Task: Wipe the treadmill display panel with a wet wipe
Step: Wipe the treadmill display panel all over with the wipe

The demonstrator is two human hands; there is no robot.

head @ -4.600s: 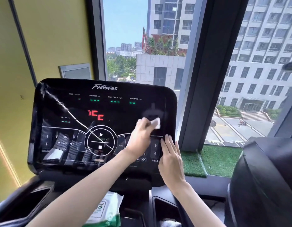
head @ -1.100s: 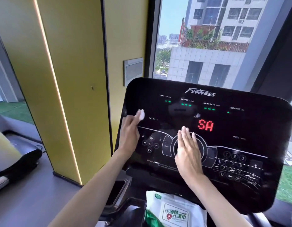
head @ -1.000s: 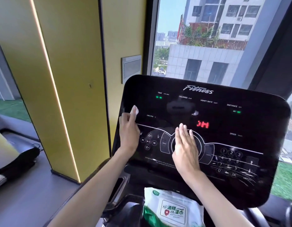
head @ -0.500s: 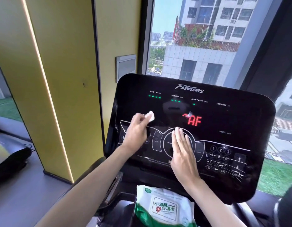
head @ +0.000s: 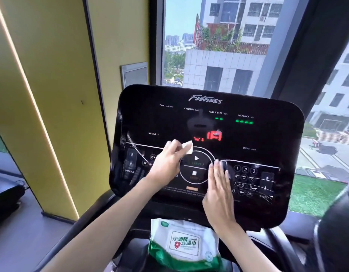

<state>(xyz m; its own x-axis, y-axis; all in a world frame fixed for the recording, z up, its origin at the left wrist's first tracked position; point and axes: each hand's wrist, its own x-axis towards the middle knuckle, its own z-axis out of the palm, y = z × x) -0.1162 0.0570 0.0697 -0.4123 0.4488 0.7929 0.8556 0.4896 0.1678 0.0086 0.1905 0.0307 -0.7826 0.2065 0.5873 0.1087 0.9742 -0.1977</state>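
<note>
The black glossy treadmill display panel fills the middle of the view, with a red readout and green lights lit. My left hand pinches a small folded white wet wipe and holds it against the panel just above the round start/stop dial. My right hand lies flat on the panel, fingers straight, between the dial and the number keypad.
A green and white pack of wet wipes sits in the console tray below the panel. A yellow wall with a light strip stands on the left. A window lies behind. A dark rounded object is at the right edge.
My left hand has carried the wipe from the panel's left side rightward to the top of the dial. My right hand has slid right, off the dial toward the keypad.
</note>
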